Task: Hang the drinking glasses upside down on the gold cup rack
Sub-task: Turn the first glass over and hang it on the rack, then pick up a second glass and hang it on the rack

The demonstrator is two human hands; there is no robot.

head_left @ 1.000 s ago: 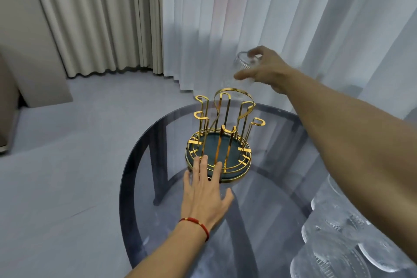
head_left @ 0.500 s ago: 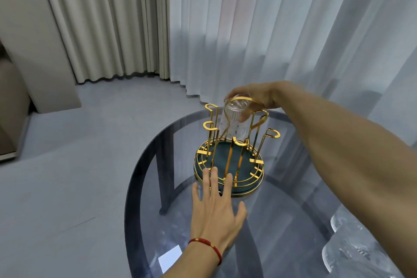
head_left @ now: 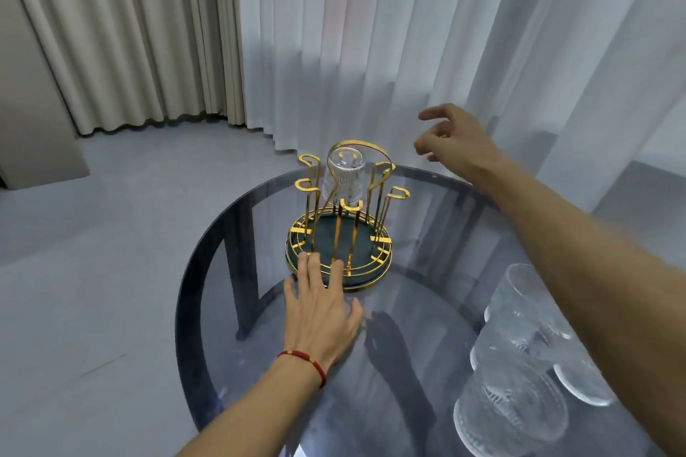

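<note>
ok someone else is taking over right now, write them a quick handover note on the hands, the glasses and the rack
Left hand: flat on the glass table, fingertips at the base of the gold rack, steadying it. Holds nothing.
Right hand: open and empty, in the air to the right of the rack top.
Done: one glass sits upside down on a prong at the back of the rack.
Left: the other prongs are bare. The spare glasses wait at the table's near right edge; three or so show, exact count unclear. Hang each one upside down on a free prong.
</note>
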